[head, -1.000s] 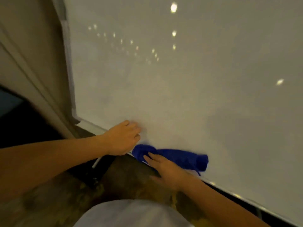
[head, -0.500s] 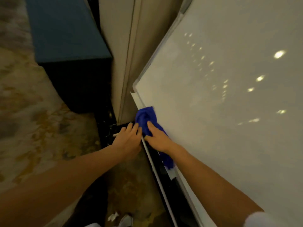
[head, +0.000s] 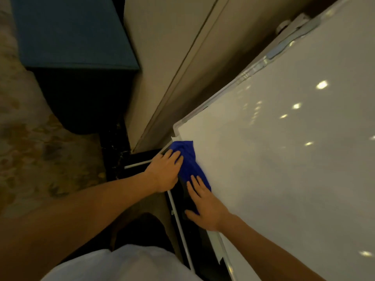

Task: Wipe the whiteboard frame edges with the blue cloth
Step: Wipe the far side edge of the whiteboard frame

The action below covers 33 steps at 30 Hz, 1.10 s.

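A blue cloth [head: 189,162] lies stretched along the bottom edge of the whiteboard [head: 284,159], close to its lower left corner. The silver frame [head: 225,92] runs up the board's left side and along the bottom. My left hand [head: 165,171] presses the upper end of the cloth with its fingers on the fabric. My right hand [head: 206,205] lies flat on the lower end of the cloth, fingers spread, against the bottom frame. The part of the cloth under both hands is hidden.
A beige wall panel [head: 166,57] stands right behind the board's left edge. A dark blue bench [head: 71,37] sits to the left on a patterned carpet [head: 30,138]. A thin white tray rail [head: 178,220] and a black gap run below the board.
The cloth has slid to the lower left corner of the board. My left hand has come onto the cloth's upper end and my right hand has dropped back to its lower end.
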### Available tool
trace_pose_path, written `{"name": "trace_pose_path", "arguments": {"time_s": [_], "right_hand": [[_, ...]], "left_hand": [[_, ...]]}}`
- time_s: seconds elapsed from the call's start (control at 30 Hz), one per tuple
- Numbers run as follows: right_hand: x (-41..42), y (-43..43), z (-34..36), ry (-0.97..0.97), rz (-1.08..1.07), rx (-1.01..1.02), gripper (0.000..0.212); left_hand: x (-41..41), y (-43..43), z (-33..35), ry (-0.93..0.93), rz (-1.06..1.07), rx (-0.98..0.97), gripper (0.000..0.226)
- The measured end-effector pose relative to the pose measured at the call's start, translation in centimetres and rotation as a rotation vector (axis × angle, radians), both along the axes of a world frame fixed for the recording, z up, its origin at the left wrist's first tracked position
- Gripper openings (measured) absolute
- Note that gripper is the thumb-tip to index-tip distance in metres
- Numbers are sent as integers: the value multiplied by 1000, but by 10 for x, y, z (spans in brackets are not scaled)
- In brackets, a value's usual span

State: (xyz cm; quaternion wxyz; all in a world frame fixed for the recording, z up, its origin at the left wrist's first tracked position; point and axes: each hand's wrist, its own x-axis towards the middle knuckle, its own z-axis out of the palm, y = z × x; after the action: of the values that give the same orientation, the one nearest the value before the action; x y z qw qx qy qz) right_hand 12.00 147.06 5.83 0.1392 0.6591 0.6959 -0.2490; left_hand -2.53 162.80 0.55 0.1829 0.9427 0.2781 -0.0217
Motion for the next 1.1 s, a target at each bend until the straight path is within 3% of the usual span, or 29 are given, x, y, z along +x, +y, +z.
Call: {"name": "trace_pose_path", "arguments": {"time_s": [0.1,0.2,0.37,0.47,0.53,0.67,0.77,0.87,0.93,1.03,1.1], "right_hand": [[-8,51,-7,32,-92,-65,86],[-9,127,-16,-14,-47,-14,82],[10,217,-8,-600,382,17,70],[22,237,-7,-803,633,-57,75],[24,237,-12,-866,678,-42,81],[28,254,-4,-876,697,-44,74],[37,274,20,-927,650,-4,57],[46,287,61,-985,544,24,32],[50,285,92,-1053,478,47,25],[52,279,128,-1162,417,68,23],[50,275,138,-1177,382,47,25]], "left_hand": [[3,10,-6,8,15,-29,77],[1,35,-9,-3,89,-68,85],[-6,74,-6,-37,311,-250,83],[5,84,-6,-106,485,-460,79],[16,82,-10,-147,540,-529,75],[41,76,-14,-200,580,-538,73],[53,78,-10,-195,569,-547,71],[61,87,1,-261,587,-516,43],[67,96,12,-296,594,-535,44],[83,109,25,-425,610,-678,37],[96,116,34,-487,621,-873,46]]}}
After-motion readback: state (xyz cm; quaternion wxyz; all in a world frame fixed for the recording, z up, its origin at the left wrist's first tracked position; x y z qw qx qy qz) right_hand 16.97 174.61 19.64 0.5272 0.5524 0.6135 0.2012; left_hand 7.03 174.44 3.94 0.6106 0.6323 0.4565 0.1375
